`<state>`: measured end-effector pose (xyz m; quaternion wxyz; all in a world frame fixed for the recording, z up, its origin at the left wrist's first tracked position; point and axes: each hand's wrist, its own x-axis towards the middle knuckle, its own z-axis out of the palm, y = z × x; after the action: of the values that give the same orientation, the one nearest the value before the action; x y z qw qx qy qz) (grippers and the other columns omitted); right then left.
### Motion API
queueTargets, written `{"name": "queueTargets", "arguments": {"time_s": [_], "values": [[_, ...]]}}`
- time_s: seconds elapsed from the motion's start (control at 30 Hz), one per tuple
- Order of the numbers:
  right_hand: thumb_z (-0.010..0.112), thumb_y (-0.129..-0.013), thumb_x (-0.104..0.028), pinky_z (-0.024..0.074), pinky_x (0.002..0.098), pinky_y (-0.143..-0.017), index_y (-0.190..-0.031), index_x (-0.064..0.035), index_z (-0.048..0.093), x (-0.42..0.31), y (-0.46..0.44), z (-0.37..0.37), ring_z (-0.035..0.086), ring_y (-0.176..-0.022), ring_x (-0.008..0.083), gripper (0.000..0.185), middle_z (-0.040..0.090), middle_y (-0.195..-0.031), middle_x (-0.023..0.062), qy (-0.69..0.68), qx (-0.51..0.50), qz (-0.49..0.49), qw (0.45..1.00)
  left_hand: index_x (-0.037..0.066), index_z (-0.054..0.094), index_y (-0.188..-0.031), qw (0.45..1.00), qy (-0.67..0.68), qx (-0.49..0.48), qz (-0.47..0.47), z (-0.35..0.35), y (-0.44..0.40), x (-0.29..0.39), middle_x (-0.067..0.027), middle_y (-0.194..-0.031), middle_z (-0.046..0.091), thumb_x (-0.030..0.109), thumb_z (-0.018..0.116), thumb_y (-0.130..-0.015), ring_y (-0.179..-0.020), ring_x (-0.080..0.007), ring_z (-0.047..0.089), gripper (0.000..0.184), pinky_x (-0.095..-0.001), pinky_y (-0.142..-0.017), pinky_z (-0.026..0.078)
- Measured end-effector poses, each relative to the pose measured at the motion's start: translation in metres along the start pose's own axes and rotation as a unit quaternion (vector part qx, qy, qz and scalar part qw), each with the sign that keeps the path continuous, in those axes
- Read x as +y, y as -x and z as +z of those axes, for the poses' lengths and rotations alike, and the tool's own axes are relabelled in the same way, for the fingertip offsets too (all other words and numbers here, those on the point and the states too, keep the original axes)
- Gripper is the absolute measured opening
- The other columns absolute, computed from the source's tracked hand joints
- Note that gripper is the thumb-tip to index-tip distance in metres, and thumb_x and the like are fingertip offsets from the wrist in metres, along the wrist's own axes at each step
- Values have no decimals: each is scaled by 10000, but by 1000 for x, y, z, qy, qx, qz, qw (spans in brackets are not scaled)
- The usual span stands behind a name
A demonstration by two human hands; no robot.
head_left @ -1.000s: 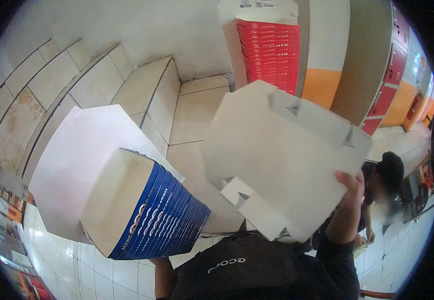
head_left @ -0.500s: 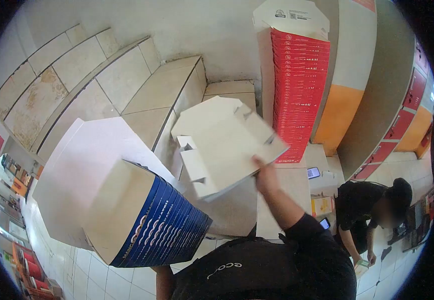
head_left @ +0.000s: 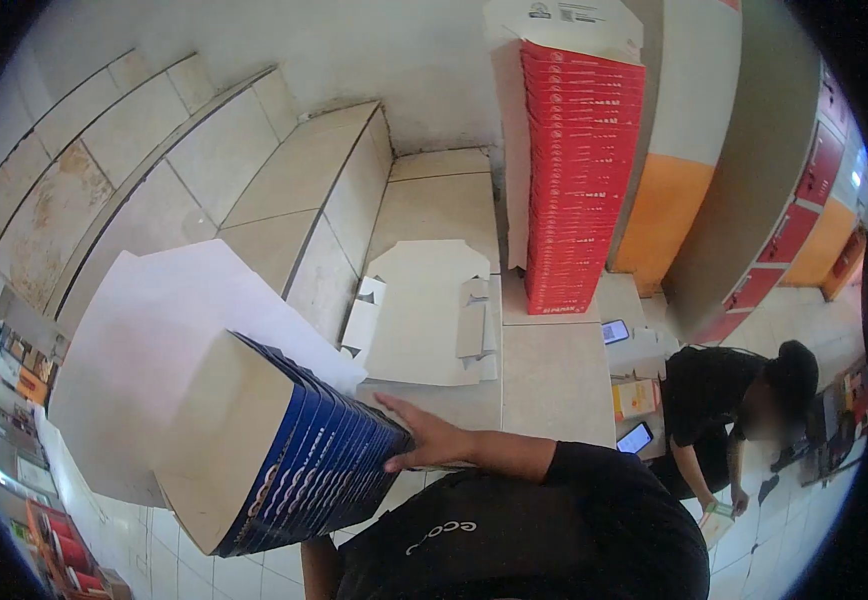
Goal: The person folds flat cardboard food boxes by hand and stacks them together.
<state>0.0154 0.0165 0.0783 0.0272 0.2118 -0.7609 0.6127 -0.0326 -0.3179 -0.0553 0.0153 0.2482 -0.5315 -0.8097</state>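
Observation:
A slanted stack of folded blue-edged cardboard boxes [head_left: 329, 460] rests against my front left, its pale inner face turned up and a large white flap at the far side. My left forearm [head_left: 320, 567] comes up beneath this stack, which hides the hand and its fingers. At the stack's right end is my right hand [head_left: 432, 437], thumb and fingers spread and touching the last boxes. Just beyond it, an opened-out white cardboard box [head_left: 424, 310] lies flat on the tiled ledge [head_left: 554, 385], its side flaps folded up.
A tall stack of red boxes [head_left: 582, 180] stands by the wall. Tiled steps [head_left: 279, 170] rise at left. Two phones [head_left: 615, 331] and a yellow-orange carton [head_left: 636, 399] lie at right. Another person [head_left: 719, 405] bends over there, holding a small box.
My right hand has let go of the white cardboard box, which now lies flat on the ledge. That hand has moved back left to the end of the blue stack.

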Motion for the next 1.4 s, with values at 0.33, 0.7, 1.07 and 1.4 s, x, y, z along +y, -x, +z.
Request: {"name": "queueTargets", "arguments": {"time_s": [0.33, 0.7, 1.07, 1.4], "values": [[690, -769, -403, 214, 441, -1095, -1421, -9, 110, -47, 43, -9, 257, -1317, 395, 958, 231, -1422, 274, 7, 84, -36, 996, -16, 600, -994, 991, -32, -128, -31, 69, -5, -6, -79, -943, 622, 129, 579, -879, -906, -178, 566, 186, -319, -805, 444], [759, -744, -201, 354, 376, -1001, -1308, 5, 361, -88, 162, -98, 461, -1176, 235, 721, 488, -1251, 166, 162, 349, 80, 919, -14, 630, -962, 895, -24, -442, -60, 259, 58, -44, -77, -926, 643, 116, 573, -885, -898, -172, 580, 162, -312, -804, 445], [645, -811, -7, 361, 382, -1006, -1336, -64, 321, -17, 298, -95, 422, -1198, 199, 619, 461, -1260, 60, 31, 577, 107, 809, -37, 634, -988, 731, -313, -563, 225, 361, 181, -97, -82, -856, 669, 155, 557, -904, -815, -150, 588, 223, -298, -731, 453], [651, -821, -23, 417, 309, -928, -1274, -30, 393, 74, 350, -71, 468, -1153, 185, 521, 507, -1240, 76, 10, 640, 245, 729, 29, 656, -966, 658, -381, -605, 236, 368, 155, -178, -179, -850, 673, 216, 581, -848, -814, -298, 657, 233, -371, -698, 489]]}}
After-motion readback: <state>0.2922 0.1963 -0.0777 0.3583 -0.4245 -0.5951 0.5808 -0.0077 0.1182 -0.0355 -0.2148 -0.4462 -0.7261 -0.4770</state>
